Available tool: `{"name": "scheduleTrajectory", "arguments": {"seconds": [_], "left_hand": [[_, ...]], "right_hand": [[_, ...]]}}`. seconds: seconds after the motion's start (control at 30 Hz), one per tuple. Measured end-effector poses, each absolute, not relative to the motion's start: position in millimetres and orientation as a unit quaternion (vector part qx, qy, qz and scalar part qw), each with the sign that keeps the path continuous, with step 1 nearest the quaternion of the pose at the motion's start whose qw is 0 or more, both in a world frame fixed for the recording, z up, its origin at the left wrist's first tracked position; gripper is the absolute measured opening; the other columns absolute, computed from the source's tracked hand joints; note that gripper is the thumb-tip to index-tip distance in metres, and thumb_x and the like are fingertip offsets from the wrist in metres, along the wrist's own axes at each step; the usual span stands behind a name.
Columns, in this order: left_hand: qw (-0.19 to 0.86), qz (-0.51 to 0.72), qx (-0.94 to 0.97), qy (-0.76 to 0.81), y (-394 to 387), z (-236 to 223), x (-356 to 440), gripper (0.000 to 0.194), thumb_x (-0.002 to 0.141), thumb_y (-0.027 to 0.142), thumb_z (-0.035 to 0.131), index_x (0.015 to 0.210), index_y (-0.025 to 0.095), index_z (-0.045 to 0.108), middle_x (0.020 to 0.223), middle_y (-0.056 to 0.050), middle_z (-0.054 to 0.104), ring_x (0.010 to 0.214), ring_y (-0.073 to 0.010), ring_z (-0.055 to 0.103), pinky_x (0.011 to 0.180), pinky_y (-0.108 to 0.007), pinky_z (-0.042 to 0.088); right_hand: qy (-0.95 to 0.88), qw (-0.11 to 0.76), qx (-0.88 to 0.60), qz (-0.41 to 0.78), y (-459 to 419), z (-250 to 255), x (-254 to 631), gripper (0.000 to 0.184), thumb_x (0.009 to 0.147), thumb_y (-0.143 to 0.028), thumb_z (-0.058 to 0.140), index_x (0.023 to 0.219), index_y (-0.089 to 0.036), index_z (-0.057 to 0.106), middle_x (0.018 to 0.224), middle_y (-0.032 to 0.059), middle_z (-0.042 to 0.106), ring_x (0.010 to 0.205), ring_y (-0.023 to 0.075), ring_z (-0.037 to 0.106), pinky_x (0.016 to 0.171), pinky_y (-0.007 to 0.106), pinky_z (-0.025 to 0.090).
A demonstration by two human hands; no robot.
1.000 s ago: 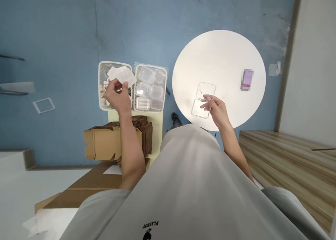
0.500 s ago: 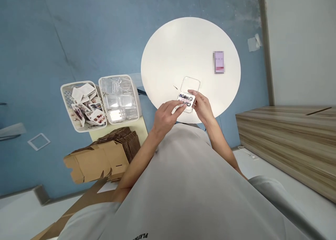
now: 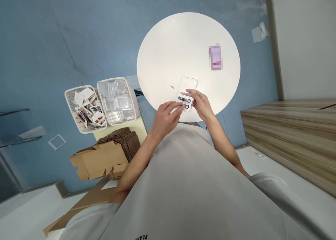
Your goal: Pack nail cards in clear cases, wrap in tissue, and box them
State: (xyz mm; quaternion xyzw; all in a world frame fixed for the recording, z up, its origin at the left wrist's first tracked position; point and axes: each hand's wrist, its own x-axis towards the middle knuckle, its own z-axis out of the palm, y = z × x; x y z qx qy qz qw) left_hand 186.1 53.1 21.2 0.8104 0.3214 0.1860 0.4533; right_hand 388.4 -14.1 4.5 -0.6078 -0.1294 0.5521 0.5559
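Observation:
A small clear plastic case (image 3: 188, 83) lies hinged apart near the round table's front edge, its lid tipped to the far side. In its lower half sits a white card of press-on nails (image 3: 184, 99), dark ovals in two rows. My left hand (image 3: 166, 118) has its fingertips on the near left part of the card, covering some nails. At the case's right side, my right hand (image 3: 202, 104) grips the edge by the hinge with thumb and fingers. A thin dark sliver (image 3: 171, 86) lies on the white tabletop left of the case.
The round white table (image 3: 162, 44) carries a blurred purple object (image 3: 215, 57). To the left stand a basket of nail cards (image 3: 68, 101) and a basket of clear cases (image 3: 134, 108). Folded cardboard boxes (image 3: 99, 160) are stacked nearer me. A wood-grain panel (image 3: 288, 135) is at right.
My left hand has come from the left basket to the case with the nail card, which now lies in it. My right hand has stayed at the case. The view has swung right.

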Motion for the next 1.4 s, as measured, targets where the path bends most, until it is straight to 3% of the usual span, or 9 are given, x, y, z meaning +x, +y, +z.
{"name": "scheduleTrajectory", "arguments": {"seconds": [0.13, 0.23, 0.43, 0.6, 0.87, 1.03, 1.17, 1.27, 1.4], "left_hand": [[0.541, 0.220, 0.694, 0.421, 59, 22, 194, 0.063, 0.095, 0.059, 0.085, 0.150, 0.031, 0.071, 0.157, -0.015, 0.069, 0.147, -0.0365, 0.064, 0.119, -0.055, 0.058], [0.704, 0.150, 0.564, 0.405, 66, 15, 198, 0.084, 0.083, 0.063, 0.095, 0.154, 0.026, 0.068, 0.149, -0.016, 0.073, 0.134, -0.0367, 0.072, 0.104, -0.049, 0.067], [0.768, 0.139, 0.481, 0.400, 61, 2, 200, 0.073, 0.075, 0.053, 0.102, 0.135, 0.021, 0.076, 0.138, -0.012, 0.080, 0.117, -0.0307, 0.077, 0.094, -0.043, 0.070], [0.775, 0.151, 0.465, 0.401, 54, 4, 194, 0.072, 0.076, 0.060, 0.102, 0.133, 0.023, 0.076, 0.140, -0.012, 0.080, 0.123, -0.0322, 0.077, 0.097, -0.044, 0.069], [0.823, 0.142, 0.379, 0.399, 66, 17, 185, 0.087, 0.093, 0.097, 0.061, 0.134, 0.022, 0.077, 0.145, -0.018, 0.078, 0.136, -0.0380, 0.075, 0.102, -0.047, 0.070], [0.786, 0.177, 0.428, 0.409, 65, 3, 183, 0.075, 0.079, 0.064, 0.099, 0.138, 0.025, 0.074, 0.147, -0.013, 0.078, 0.135, -0.0352, 0.075, 0.107, -0.047, 0.067], [0.764, 0.206, 0.432, 0.433, 64, -15, 181, 0.077, 0.077, 0.060, 0.101, 0.138, 0.023, 0.073, 0.144, -0.015, 0.079, 0.133, -0.0350, 0.075, 0.108, -0.049, 0.066], [0.759, 0.212, 0.426, 0.443, 65, -28, 176, 0.081, 0.074, 0.061, 0.102, 0.138, 0.021, 0.074, 0.141, -0.016, 0.081, 0.132, -0.0363, 0.076, 0.108, -0.051, 0.067], [0.749, 0.218, 0.421, 0.463, 65, -47, 167, 0.085, 0.067, 0.062, 0.104, 0.135, 0.019, 0.076, 0.139, -0.017, 0.081, 0.125, -0.0363, 0.078, 0.105, -0.053, 0.068]], "right_hand": [[-0.148, 0.562, -0.584, 0.566, -17, 5, 392, 0.067, 0.088, -0.085, 0.081, 0.123, -0.028, 0.080, 0.119, 0.0070, 0.085, 0.118, 0.0277, 0.079, 0.098, 0.041, 0.069], [-0.166, 0.558, -0.574, 0.576, -17, 6, 392, 0.070, 0.087, -0.087, 0.082, 0.124, -0.027, 0.080, 0.115, 0.0065, 0.085, 0.114, 0.0269, 0.078, 0.097, 0.041, 0.068], [-0.209, 0.536, -0.592, 0.565, -17, 8, 391, 0.068, 0.089, -0.086, 0.079, 0.125, -0.028, 0.079, 0.116, 0.0054, 0.082, 0.112, 0.0255, 0.075, 0.095, 0.039, 0.067], [-0.229, 0.533, -0.609, 0.541, -17, 11, 392, 0.071, 0.090, -0.078, 0.083, 0.143, -0.033, 0.072, 0.126, 0.0066, 0.081, 0.115, 0.0276, 0.073, 0.092, 0.041, 0.068], [-0.288, 0.527, -0.561, 0.569, -22, 14, 396, 0.043, 0.101, -0.065, 0.069, 0.127, -0.034, 0.082, 0.158, 0.0039, 0.071, 0.146, 0.0360, 0.064, 0.111, 0.054, 0.064], [-0.300, 0.523, -0.588, 0.539, -24, 10, 388, 0.063, 0.087, -0.062, 0.089, 0.141, -0.034, 0.075, 0.162, 0.0085, 0.067, 0.144, 0.0353, 0.067, 0.111, 0.050, 0.065], [-0.229, 0.483, -0.618, 0.577, -26, -6, 377, 0.090, 0.077, -0.064, 0.098, 0.153, -0.033, 0.062, 0.134, 0.0097, 0.078, 0.111, 0.0288, 0.080, 0.093, 0.045, 0.071], [-0.194, 0.469, -0.616, 0.603, -27, -23, 365, 0.087, 0.074, -0.062, 0.100, 0.144, -0.028, 0.064, 0.102, 0.0018, 0.080, 0.092, 0.0244, 0.082, 0.089, 0.042, 0.070], [-0.174, 0.473, -0.627, 0.594, -23, -42, 350, 0.075, 0.068, -0.057, 0.103, 0.127, -0.027, 0.067, 0.084, -0.0039, 0.077, 0.084, 0.0221, 0.082, 0.090, 0.042, 0.069]]}}
